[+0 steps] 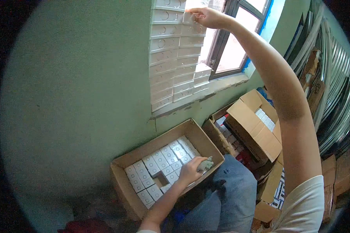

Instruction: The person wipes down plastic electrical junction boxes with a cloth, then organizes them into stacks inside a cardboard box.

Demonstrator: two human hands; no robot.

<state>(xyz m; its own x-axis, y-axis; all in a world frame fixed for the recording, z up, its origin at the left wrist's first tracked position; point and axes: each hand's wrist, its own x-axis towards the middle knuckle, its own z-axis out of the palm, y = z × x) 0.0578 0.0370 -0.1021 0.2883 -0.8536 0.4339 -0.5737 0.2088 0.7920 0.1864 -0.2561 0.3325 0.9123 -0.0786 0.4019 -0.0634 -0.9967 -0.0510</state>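
My right hand is raised to the top of a stack of white boxes standing on the window sill. Its fingers are closed around a small white box at the top of the second column. Low down, my left hand is over the near right side of an open cardboard carton. It grips a crumpled grey-green cloth. Rows of small white boxes, each with a round mark, fill the carton. A square gap shows among them.
An open window is behind the stack. More open cartons stand to the right, beside my knee. Long pale strips or tubes lean at the far right. A green wall rises on the left.
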